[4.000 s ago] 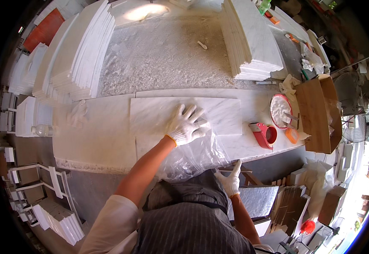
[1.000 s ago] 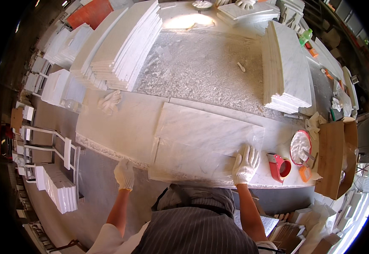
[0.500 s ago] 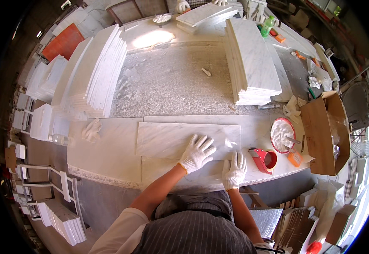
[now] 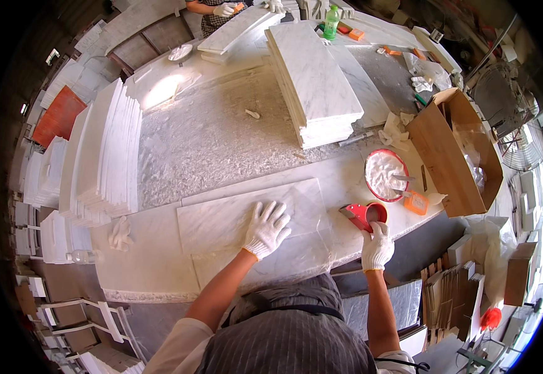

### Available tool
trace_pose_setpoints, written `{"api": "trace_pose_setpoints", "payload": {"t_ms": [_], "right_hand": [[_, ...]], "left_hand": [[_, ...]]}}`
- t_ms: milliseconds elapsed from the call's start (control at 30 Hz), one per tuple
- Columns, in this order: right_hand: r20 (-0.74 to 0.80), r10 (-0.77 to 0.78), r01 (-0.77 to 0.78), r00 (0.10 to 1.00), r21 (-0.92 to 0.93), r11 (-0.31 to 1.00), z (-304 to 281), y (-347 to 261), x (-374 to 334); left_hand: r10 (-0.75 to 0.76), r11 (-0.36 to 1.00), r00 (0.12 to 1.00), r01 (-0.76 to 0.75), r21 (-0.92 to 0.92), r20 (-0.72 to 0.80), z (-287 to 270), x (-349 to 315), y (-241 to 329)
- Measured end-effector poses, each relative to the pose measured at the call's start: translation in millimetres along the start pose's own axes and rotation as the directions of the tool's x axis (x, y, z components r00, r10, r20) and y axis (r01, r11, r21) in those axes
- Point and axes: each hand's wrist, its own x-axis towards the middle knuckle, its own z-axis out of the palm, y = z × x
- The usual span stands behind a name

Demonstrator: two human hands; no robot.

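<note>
A pale grey-veined marble slab [image 4: 215, 215] lies flat on the workbench in front of me. My left hand [image 4: 267, 232], in a white knitted glove with a yellow cuff, rests open on it, fingers spread. To the right sits a red tape dispenser [image 4: 357, 215] with a roll in it. My right hand [image 4: 378, 246], gloved the same way, has its fingers closed on the dispenser's near side; the fingertips are partly hidden by the roll. Just beyond stands a red-rimmed bowl of white paste [image 4: 383, 171] with metal scrapers in it. An orange block [image 4: 416, 202] lies beside the bowl.
Marble slabs are stacked at left [image 4: 106, 156] and beyond the bench's middle [image 4: 315, 81]. An open cardboard box [image 4: 436, 149] stands at right. A crumpled glove [image 4: 120, 234] and a clear bottle [image 4: 84, 256] lie at left. Another person's gloved hand [image 4: 224, 9] shows at the far side.
My right hand has left the slab and moved right onto the tape dispenser. My left hand stays flat on the slab. The whole view has swung to the right.
</note>
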Motion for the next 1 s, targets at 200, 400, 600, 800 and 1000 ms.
{"api": "trace_pose_setpoints", "payload": {"t_ms": [200,400,600,800,1000], "right_hand": [[-0.037,0.112,-0.113,0.993,-0.051,0.992,-7,28,-2],[0.265,0.239,-0.293,0.934,0.188,0.937,-22,7,-60],[0.597,0.197,-0.453,0.778,0.316,0.834,41,29,-144],[0.866,0.116,-0.779,0.486,0.369,0.508,55,-5,-134],[0.846,0.226,-0.875,0.482,0.452,0.176,32,-1,-140]], "left_hand": [[-0.009,1.0,1.0,0.009,0.001,-0.004,5,-1,0],[-0.021,0.998,0.998,0.017,0.062,0.059,5,-8,-4],[-0.022,0.995,0.993,0.012,0.095,0.114,-5,6,3],[0.177,0.983,0.983,-0.179,0.037,0.045,2,49,21],[0.033,0.987,0.963,-0.073,0.141,0.266,13,73,41]]}}
